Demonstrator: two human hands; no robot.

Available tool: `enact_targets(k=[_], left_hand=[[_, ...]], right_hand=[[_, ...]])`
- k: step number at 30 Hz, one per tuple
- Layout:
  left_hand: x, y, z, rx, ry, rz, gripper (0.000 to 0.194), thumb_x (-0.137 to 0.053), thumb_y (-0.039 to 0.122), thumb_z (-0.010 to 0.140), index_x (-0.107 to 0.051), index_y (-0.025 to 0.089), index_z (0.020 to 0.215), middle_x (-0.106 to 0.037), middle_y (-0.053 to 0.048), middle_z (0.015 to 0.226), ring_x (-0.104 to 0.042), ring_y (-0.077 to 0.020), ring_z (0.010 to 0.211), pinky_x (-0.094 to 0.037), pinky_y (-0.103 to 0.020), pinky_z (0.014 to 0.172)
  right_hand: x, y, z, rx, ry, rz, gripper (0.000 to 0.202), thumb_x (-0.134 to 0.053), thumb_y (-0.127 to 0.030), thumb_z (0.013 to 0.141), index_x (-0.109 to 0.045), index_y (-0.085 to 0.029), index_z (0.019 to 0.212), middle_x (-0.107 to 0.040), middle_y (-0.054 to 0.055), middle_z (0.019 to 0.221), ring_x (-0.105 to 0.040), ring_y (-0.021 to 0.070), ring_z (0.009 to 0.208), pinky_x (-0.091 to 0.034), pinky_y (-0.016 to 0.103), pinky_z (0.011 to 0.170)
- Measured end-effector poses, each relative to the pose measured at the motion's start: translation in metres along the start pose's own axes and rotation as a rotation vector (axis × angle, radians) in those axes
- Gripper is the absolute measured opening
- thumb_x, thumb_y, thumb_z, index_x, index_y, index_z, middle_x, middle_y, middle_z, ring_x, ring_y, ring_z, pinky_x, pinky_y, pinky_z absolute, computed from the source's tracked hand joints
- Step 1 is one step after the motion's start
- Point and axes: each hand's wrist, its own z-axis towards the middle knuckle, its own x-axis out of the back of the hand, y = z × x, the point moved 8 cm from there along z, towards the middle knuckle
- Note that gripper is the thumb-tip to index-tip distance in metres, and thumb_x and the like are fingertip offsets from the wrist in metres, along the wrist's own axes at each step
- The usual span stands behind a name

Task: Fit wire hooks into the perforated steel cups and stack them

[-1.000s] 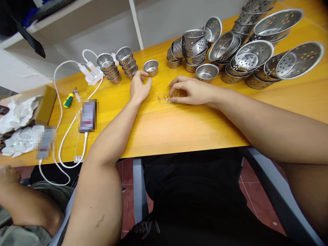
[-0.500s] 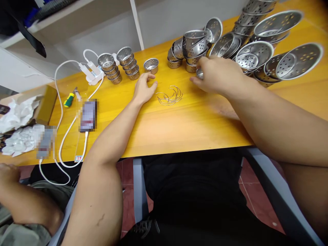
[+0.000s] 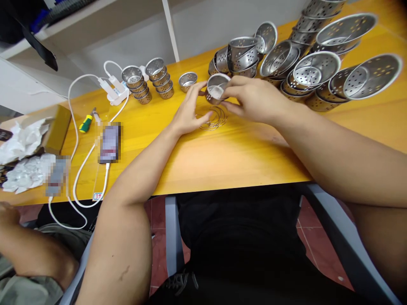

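Between my hands is a small perforated metal cup (image 3: 213, 91), tilted, its open top facing up. My right hand (image 3: 246, 96) pinches the cup by its right side. On the cup's left, my left hand (image 3: 192, 112) has its thumb and fingers spread apart, the fingertips close to the rim; whether they touch it I cannot tell. Under the cup and beside my left thumb lie several thin curved metal wires (image 3: 219, 123) on the table. One small metal cup (image 3: 188, 81) stands just behind my left hand.
Two stacks of perforated cups (image 3: 155, 70) (image 3: 132, 76) stand at the back left, near a white power strip (image 3: 117, 93). Many more cups (image 3: 313, 72) are piled at right. Phones on cables, a green-yellow screwdriver (image 3: 85, 124) and a box (image 3: 59, 127) lie left. Another person's arm (image 3: 34, 250) shows lower left.
My right hand has moved left, away from the piled cups, bringing a small metal cup over the wires. My left hand has shifted right toward that cup, its fingers spread wider.
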Motion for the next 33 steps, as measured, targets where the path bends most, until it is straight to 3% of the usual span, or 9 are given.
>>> enact_targets(k=[2,5,10,14,19,24,29,33], left_hand=[[-0.008,0.014,-0.002,-0.048,-0.044,0.000,0.105,-0.115,0.046,0.089,-0.063,0.036,0.178,-0.067,-0.010,0.194,-0.065,-0.0410,0.189,-0.049,-0.059,0.165],[-0.013,0.019,-0.004,-0.031,-0.086,0.000,0.100,-0.117,0.048,0.089,-0.068,0.037,0.174,-0.073,-0.009,0.187,-0.068,-0.0411,0.186,-0.050,-0.060,0.164],[-0.007,0.012,0.000,0.058,-0.041,-0.029,0.086,-0.119,0.058,0.090,-0.077,0.036,0.162,-0.078,-0.010,0.174,-0.070,-0.0456,0.182,-0.050,-0.065,0.163],[-0.008,0.014,0.002,0.074,-0.033,-0.050,0.080,-0.116,0.064,0.095,-0.077,0.035,0.158,-0.077,-0.010,0.173,-0.070,-0.0456,0.181,-0.049,-0.066,0.164],[-0.009,0.014,0.000,0.072,-0.042,-0.036,0.069,-0.110,0.057,0.101,-0.077,0.035,0.158,-0.076,-0.010,0.173,-0.070,-0.0431,0.180,-0.051,-0.064,0.163],[-0.008,0.014,0.000,0.028,-0.035,0.002,0.071,-0.103,0.042,0.103,-0.072,0.038,0.166,-0.071,-0.009,0.183,-0.065,-0.0421,0.186,-0.045,-0.062,0.167],[-0.004,0.014,-0.001,0.017,-0.010,0.051,0.077,-0.103,0.038,0.100,-0.071,0.040,0.170,-0.070,-0.010,0.185,-0.062,-0.0444,0.188,-0.040,-0.065,0.168],[-0.006,0.009,0.000,-0.044,-0.023,0.099,0.080,-0.095,0.049,0.108,-0.062,0.041,0.181,-0.068,-0.011,0.187,-0.062,-0.0436,0.187,-0.040,-0.065,0.168]], right_hand=[[-0.014,-0.014,-0.001,0.053,-0.016,-0.009,0.037,-0.075,-0.066,0.119,-0.095,-0.037,0.131,-0.076,0.007,0.179,-0.080,0.0522,0.151,-0.064,0.071,0.127],[-0.035,-0.023,-0.002,0.095,-0.054,-0.064,0.035,-0.072,-0.060,0.120,-0.094,-0.034,0.129,-0.071,0.008,0.189,-0.082,0.0506,0.144,-0.068,0.069,0.117],[-0.038,-0.012,0.001,0.073,-0.035,-0.050,0.045,-0.076,-0.064,0.118,-0.091,-0.033,0.146,-0.088,0.016,0.159,-0.084,0.0518,0.138,-0.069,0.069,0.118],[-0.031,-0.006,0.002,0.030,-0.024,0.024,0.064,-0.082,-0.076,0.113,-0.087,-0.033,0.161,-0.091,0.016,0.148,-0.084,0.0515,0.135,-0.068,0.070,0.123],[-0.033,-0.015,0.001,0.035,-0.020,0.100,0.062,-0.069,-0.091,0.119,-0.093,-0.035,0.127,-0.086,0.015,0.143,-0.083,0.0458,0.123,-0.070,0.069,0.118],[-0.024,0.000,0.001,-0.108,0.150,0.106,0.080,-0.059,-0.110,0.116,-0.091,-0.037,0.122,-0.084,0.018,0.139,-0.080,0.0502,0.131,-0.068,0.077,0.121],[-0.032,0.015,0.003,-0.189,0.114,0.191,0.087,-0.068,-0.122,0.102,-0.088,-0.037,0.112,-0.086,0.014,0.129,-0.081,0.0460,0.118,-0.067,0.077,0.118],[-0.029,0.016,0.004,-0.188,0.173,0.279,0.080,-0.084,-0.118,0.096,-0.084,-0.038,0.102,-0.087,0.013,0.121,-0.079,0.0467,0.120,-0.067,0.077,0.118]])
